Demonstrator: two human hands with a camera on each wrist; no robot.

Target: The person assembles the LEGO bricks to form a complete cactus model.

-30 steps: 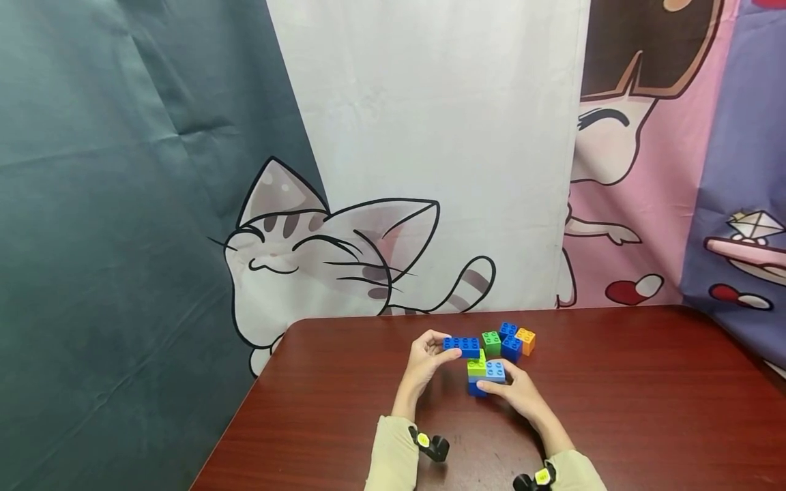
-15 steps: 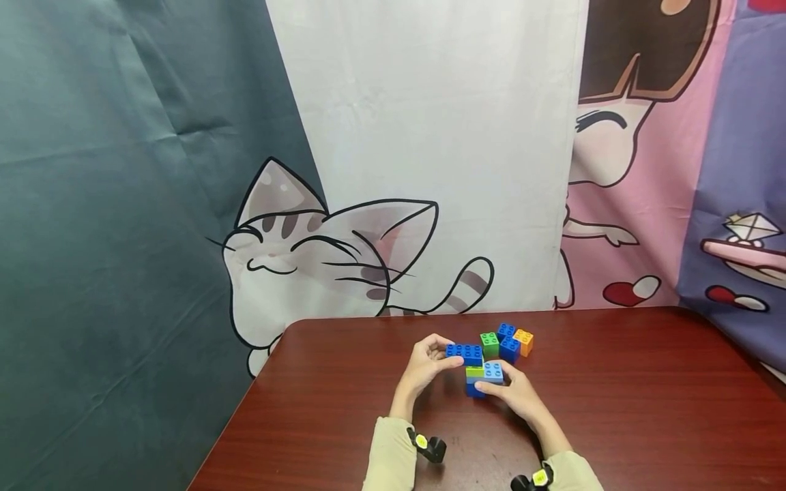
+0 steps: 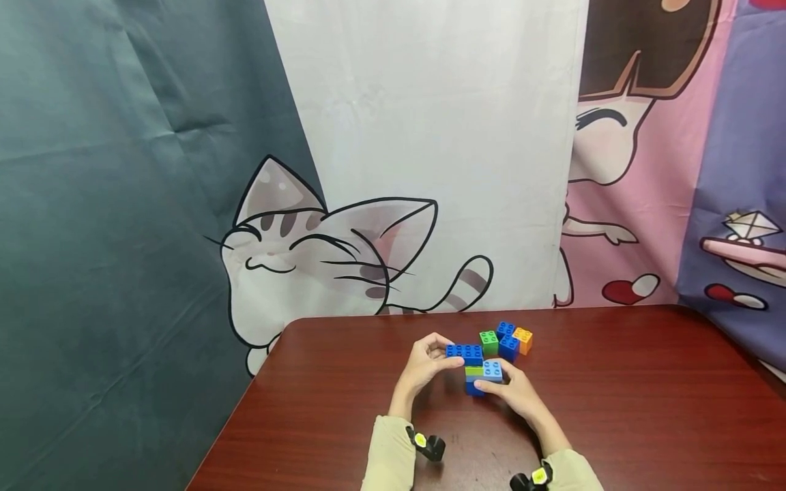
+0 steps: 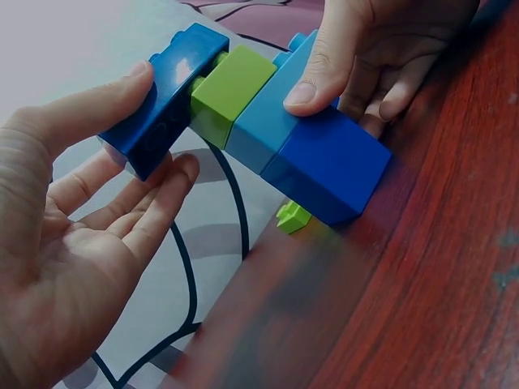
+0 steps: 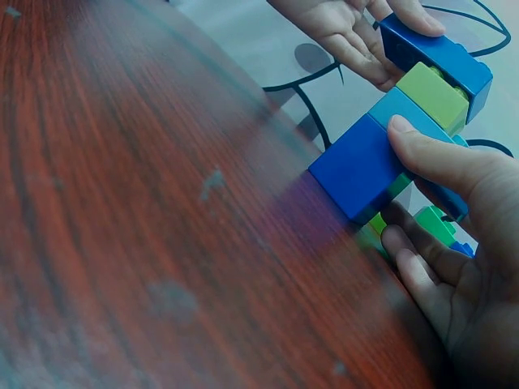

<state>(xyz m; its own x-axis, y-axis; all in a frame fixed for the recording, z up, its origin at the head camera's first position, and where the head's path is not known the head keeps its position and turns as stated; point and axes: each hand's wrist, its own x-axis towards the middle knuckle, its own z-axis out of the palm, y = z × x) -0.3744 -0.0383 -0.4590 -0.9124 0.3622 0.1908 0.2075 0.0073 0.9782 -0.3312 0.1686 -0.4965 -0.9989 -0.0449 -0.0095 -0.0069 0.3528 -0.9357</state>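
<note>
My left hand [image 3: 424,367] pinches a long blue toy building brick [image 3: 464,356] between thumb and fingers. Its left part overhangs the stack, and its right part sits over a lime-green brick [image 4: 233,93]. Studs still show in a narrow gap between those two in the left wrist view. Beneath the lime brick is a light blue brick [image 3: 493,371], and below that a dark blue brick [image 4: 328,166] at the bottom. From the right, my right hand [image 3: 517,391] grips the stack, its thumb across the front of the light and dark blue bricks. Its fingers behind are partly hidden.
Just behind the stack lie loose bricks: a green one [image 3: 488,342], two blue ones, the nearer [image 3: 509,348] against the other, and an orange one [image 3: 524,339]. The reddish-brown table [image 3: 614,395] ends at a printed cloth backdrop [image 3: 454,170].
The long blue brick in my left hand has come down and slightly right over the lime-green brick, covering its top. My right hand keeps its hold on the stack.
</note>
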